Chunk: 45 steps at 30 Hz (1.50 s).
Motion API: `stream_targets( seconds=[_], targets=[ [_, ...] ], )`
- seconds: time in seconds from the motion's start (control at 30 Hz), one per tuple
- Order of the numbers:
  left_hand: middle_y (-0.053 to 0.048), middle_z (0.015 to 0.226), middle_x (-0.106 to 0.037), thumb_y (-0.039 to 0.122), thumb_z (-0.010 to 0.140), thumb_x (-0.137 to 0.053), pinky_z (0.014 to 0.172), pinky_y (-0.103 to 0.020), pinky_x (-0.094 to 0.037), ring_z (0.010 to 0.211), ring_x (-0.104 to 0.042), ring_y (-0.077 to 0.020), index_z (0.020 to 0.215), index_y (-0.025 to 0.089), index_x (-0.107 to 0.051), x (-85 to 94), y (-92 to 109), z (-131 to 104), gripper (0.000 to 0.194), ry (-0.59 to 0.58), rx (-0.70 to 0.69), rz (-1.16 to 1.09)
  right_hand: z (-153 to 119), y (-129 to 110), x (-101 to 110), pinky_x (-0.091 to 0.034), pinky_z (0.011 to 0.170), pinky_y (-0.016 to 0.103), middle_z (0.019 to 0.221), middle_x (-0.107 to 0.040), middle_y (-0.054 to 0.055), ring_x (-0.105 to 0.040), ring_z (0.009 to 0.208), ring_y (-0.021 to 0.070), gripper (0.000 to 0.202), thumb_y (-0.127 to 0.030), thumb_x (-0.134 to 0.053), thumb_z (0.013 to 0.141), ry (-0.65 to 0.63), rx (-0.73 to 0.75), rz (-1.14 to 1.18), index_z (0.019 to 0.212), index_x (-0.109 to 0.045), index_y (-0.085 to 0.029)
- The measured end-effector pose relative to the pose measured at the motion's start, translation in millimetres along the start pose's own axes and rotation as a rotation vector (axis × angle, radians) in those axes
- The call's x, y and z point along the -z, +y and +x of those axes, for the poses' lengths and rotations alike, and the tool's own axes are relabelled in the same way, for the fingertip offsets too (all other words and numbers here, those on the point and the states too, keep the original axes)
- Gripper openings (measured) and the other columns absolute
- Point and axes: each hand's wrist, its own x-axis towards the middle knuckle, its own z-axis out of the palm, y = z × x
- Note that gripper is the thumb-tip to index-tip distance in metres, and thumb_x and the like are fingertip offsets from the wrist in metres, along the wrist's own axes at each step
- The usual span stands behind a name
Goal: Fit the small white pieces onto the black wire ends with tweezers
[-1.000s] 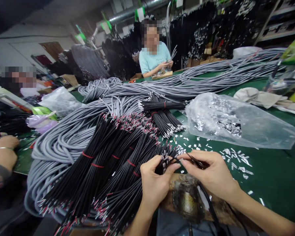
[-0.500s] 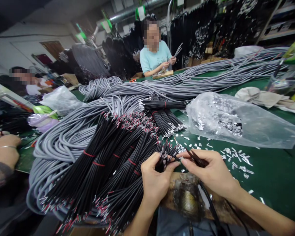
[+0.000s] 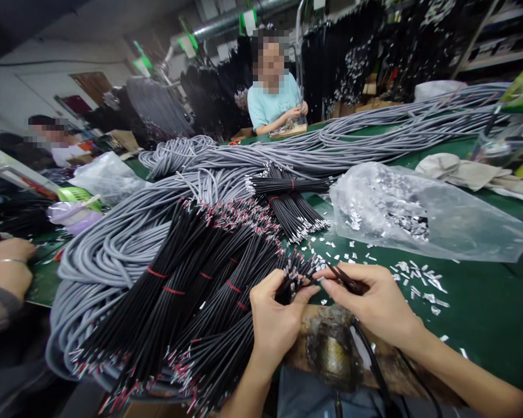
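Note:
My left hand [image 3: 276, 322] is closed around a bunch of thin black cables [image 3: 287, 284], their pale ends pointing up past the fingers. Close beside it, my right hand [image 3: 370, 296] has thumb and forefinger pinched at the end of one cable. A dark pair of tweezers [image 3: 347, 280] is tucked in that same hand, two thin prongs sticking out to the upper left. What exactly the fingertips pinch is too small to make out. Below both hands, a worn metal device [image 3: 335, 348] sits on a wooden board [image 3: 303, 348].
Black cable bundles [image 3: 157, 302] with red ties lie left, over coiled grey cables [image 3: 100, 255]. Foil scraps [image 3: 418, 278] dot the green table [image 3: 483, 313] near a clear plastic bag [image 3: 470, 226]. A person [image 3: 272, 104] sits opposite; another person's arm [image 3: 9, 267] is at left.
My hands stay nearly in place, still together at the cable ends. Across the table, the person has lowered the grey cables that were held up.

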Motion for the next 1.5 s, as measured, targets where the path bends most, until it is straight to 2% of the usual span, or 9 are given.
stream_targets(
  seconds=[0.1,0.2,0.37,0.5,0.6,0.73,0.9,1.4,1.5],
  targets=[
    [0.001,0.064,-0.063,0.029,0.07,-0.069,0.057,-0.021,-0.043,0.058,-0.056,-0.0119,0.068,0.015,-0.063,0.9,0.3,-0.6,0.015,-0.047,0.034,-0.043,0.7,1.8,0.3,-0.051,0.059,0.025,0.076,-0.072,0.003,-0.065,0.067,0.016,0.016,-0.023,-0.057,0.074,-0.027,-0.011,-0.012,0.079,-0.071,-0.016],
    [0.002,0.057,-0.059,0.031,0.075,-0.064,0.053,-0.02,-0.042,0.052,-0.053,-0.0103,0.073,0.014,-0.062,3.4,0.0,-0.6,0.017,-0.183,0.107,-0.139,0.4,4.2,0.4,-0.051,0.06,0.025,0.076,-0.071,0.003,-0.064,0.067,0.0155,0.016,-0.02,-0.056,0.076,-0.034,0.041,-0.087,0.08,-0.071,-0.017],
    [0.004,0.047,-0.047,0.034,0.078,-0.06,0.042,-0.019,-0.033,0.041,-0.04,-0.0067,0.064,0.013,-0.058,6.7,0.9,1.8,0.026,-0.335,0.169,-0.2,3.2,7.3,2.0,-0.05,0.06,0.026,0.075,-0.071,0.002,-0.063,0.064,0.0148,0.014,-0.014,-0.058,0.074,0.143,0.202,-0.283,0.08,-0.07,-0.017],
    [-0.005,0.074,-0.064,0.027,0.081,-0.057,0.065,-0.024,-0.046,0.068,-0.059,-0.0149,0.078,0.013,-0.067,7.1,4.8,5.7,0.017,-0.197,0.052,-0.194,3.1,3.9,5.3,-0.048,0.057,0.024,0.072,-0.07,0.002,-0.062,0.059,0.0136,0.011,-0.017,-0.061,0.075,0.26,0.284,-0.263,0.079,-0.071,-0.017],
    [-0.007,0.091,-0.063,0.023,0.079,-0.059,0.078,-0.026,-0.045,0.087,-0.059,-0.018,0.09,0.016,-0.07,7.4,5.3,7.1,0.017,-0.09,-0.062,-0.131,-1.8,1.1,5.7,-0.048,0.056,0.024,0.07,-0.07,0.002,-0.061,0.058,0.0131,0.014,-0.016,-0.059,0.076,0.187,0.32,-0.227,0.083,-0.071,-0.018],
    [-0.004,0.081,-0.064,0.025,0.077,-0.062,0.07,-0.024,-0.046,0.075,-0.059,-0.0156,0.092,0.016,-0.069,6.4,2.8,5.4,0.019,-0.051,-0.005,-0.149,-6.2,0.1,3.1,-0.049,0.064,0.024,0.084,-0.07,0.002,-0.063,0.069,0.0141,0.024,-0.016,-0.061,0.075,0.03,0.272,-0.21,0.098,-0.068,-0.021],
    [-0.002,0.067,-0.061,0.028,0.074,-0.064,0.056,-0.022,-0.045,0.06,-0.056,-0.0128,0.077,0.014,-0.067,3.8,1.9,3.6,0.015,0.011,0.055,-0.136,-3.0,-0.9,1.6,-0.048,0.074,0.028,0.09,-0.067,0.005,-0.061,0.079,0.0161,0.029,-0.029,-0.058,0.08,0.06,0.262,-0.261,0.106,-0.065,-0.019],
    [0.001,0.06,-0.058,0.024,0.067,-0.071,0.053,-0.021,-0.044,0.055,-0.054,-0.0114,0.065,0.014,-0.066,1.3,7.0,4.8,0.012,0.079,-0.014,-0.062,-3.9,-0.7,1.9,-0.049,0.072,0.028,0.084,-0.069,0.004,-0.062,0.073,0.0146,0.019,-0.025,-0.056,0.082,0.05,0.25,-0.205,0.095,-0.069,-0.02],
    [0.001,0.058,-0.059,0.026,0.07,-0.068,0.052,-0.021,-0.043,0.052,-0.054,-0.0108,0.068,0.014,-0.065,2.1,5.8,3.9,0.013,0.032,0.017,-0.085,-3.6,-1.9,2.5,-0.049,0.072,0.029,0.083,-0.07,0.004,-0.062,0.072,0.0145,0.018,-0.024,-0.056,0.082,0.059,0.247,-0.211,0.094,-0.07,-0.02]
  ],
)
